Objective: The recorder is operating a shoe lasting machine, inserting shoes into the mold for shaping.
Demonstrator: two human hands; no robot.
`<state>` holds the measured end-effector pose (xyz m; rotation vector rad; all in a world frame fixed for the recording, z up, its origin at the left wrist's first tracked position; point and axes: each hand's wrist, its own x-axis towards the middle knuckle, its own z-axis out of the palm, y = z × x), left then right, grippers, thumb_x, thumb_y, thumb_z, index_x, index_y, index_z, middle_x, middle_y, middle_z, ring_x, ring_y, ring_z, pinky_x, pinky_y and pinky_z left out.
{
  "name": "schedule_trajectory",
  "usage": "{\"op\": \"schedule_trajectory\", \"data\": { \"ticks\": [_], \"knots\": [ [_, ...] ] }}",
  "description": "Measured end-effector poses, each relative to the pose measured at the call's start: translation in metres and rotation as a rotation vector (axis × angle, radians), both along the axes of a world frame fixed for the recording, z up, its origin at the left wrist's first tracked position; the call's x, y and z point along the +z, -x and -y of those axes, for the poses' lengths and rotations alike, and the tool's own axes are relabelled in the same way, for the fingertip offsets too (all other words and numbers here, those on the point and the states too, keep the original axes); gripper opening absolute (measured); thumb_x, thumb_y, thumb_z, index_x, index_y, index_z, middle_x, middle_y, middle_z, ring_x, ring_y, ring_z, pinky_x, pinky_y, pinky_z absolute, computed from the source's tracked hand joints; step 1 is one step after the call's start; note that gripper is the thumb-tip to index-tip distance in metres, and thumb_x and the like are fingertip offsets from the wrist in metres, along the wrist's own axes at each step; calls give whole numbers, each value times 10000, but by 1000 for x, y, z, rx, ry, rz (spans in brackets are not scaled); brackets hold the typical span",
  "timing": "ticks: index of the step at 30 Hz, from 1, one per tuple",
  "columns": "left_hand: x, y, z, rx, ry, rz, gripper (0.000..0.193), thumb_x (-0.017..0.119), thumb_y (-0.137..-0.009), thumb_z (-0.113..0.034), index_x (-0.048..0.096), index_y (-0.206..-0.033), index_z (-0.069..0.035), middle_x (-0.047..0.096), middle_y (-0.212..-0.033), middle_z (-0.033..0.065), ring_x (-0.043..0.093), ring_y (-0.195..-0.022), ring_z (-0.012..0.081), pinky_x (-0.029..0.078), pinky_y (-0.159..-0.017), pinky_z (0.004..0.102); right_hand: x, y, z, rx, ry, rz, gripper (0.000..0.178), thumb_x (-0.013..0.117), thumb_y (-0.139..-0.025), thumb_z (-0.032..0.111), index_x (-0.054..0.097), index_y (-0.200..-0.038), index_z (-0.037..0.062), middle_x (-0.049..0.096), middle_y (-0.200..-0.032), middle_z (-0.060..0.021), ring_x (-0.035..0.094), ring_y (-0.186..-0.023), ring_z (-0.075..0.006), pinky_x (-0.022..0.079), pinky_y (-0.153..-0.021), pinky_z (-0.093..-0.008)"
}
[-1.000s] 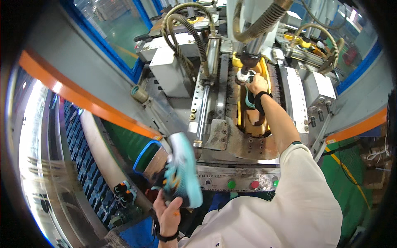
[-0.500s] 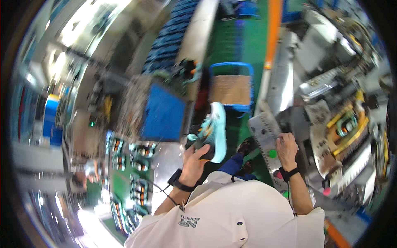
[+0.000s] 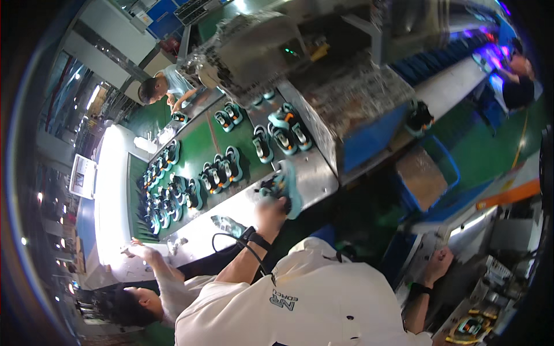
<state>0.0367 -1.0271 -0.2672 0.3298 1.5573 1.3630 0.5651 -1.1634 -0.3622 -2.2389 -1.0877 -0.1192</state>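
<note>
My left hand, blurred by motion, grips a black and mint-green sneaker with a pale thick sole. The sneaker is held above the near edge of a metal-edged worktable. Behind it, several matching sneakers stand close together on the metal end of the table. Lower down on the right is my right hand, its fingers curled in and nothing visible in them. It is beside the machine that holds a yellow-framed fixture.
Several rows of sneakers stand on the green conveyor belt. One co-worker handles a shoe across the belt; another reaches over its near side. A boxy machine with a blue panel and a blue-framed cart are to the right.
My view has swung left toward the belt and co-workers. The sneaker in my left hand is now over the table's edge. My right hand has left the metal panel and its fingers are curled.
</note>
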Motion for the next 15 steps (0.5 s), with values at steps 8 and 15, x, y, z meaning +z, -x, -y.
{"op": "schedule_trajectory", "data": {
  "ticks": [8, 15],
  "knots": [
    [-126, 190, -125, 160, 49, -405, 357, 755, -719, -82, 639, -1041, 19, 695, -951, 108, 679, -824, 239, 543, -766, 362, 275, 106, -273, 580, -309, 86, 140, 641, -893, 42, 632, -1032, 28, 622, -903, -55, 578, -730, -158, 478, -669, -276],
    [-238, 254, -207, 37, 268, -878, 684, 742, -672, -152, 460, -1275, 9, 633, -1080, 229, 626, -1014, 403, 495, -889, 440, 453, 322, -526, 1038, -365, 696, 340, 667, -777, -30, 603, -1108, 14, 639, -1122, -129, 613, -1037, -311, 485, -912, -374]
  ]
}}
